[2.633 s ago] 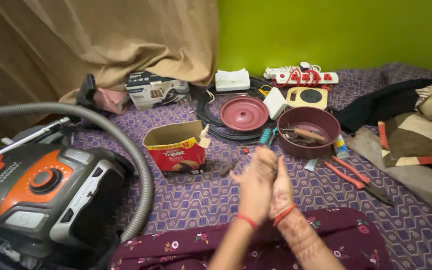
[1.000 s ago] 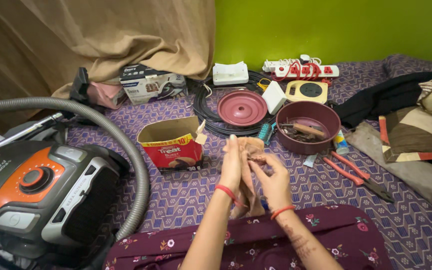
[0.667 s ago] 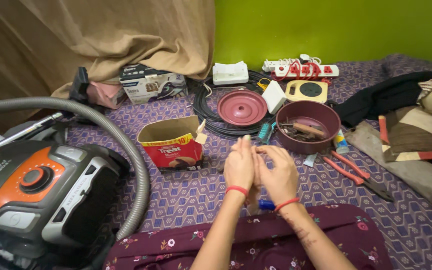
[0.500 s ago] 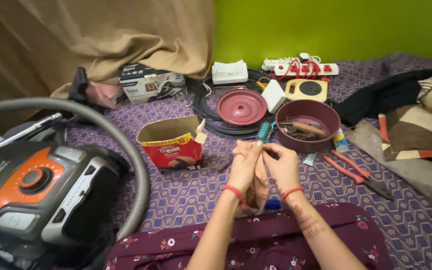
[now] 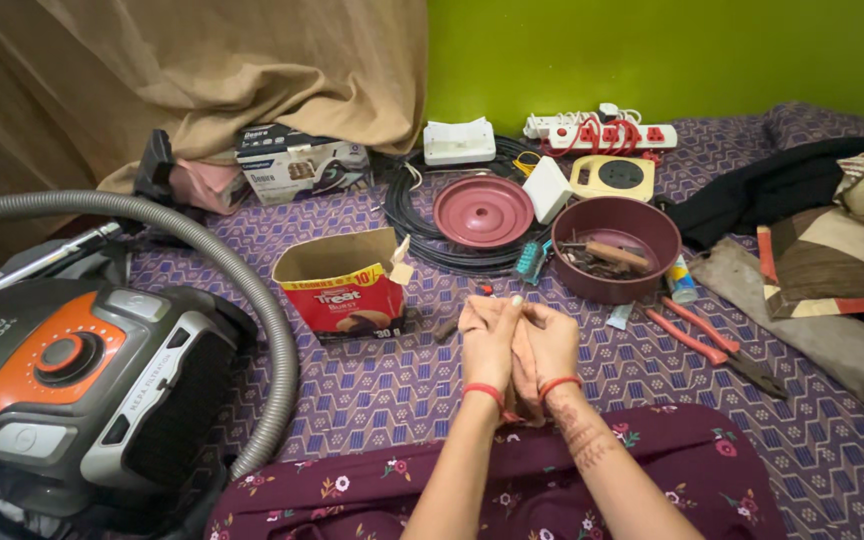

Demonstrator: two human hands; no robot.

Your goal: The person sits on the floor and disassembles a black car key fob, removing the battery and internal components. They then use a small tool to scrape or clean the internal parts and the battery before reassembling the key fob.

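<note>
My left hand [image 5: 489, 340] and my right hand [image 5: 552, 345] are pressed palm to palm over the purple patterned bedding [image 5: 372, 380], fingers pointing away from me. A red band circles each wrist. A dark sliver shows between the wrists, but I cannot tell what it is or whether anything lies between the palms. Just beyond my fingertips lie small dark bits and an open red cardboard box [image 5: 344, 290]. A maroon bowl [image 5: 652, 225] holding tools stands to the upper right.
A grey and orange vacuum cleaner [image 5: 72, 380] with its hose [image 5: 252, 290] fills the left. Farther back are a maroon lid [image 5: 483, 210], a black cable coil [image 5: 402, 215], a power strip [image 5: 602, 132] and a boxed appliance [image 5: 300, 165]. Red-handled pliers [image 5: 697, 335] and cushions [image 5: 832, 270] lie right.
My hands have been rubbing and shifting against each other; they now sit flat together, a little lower and nearer to me. Nothing else has moved.
</note>
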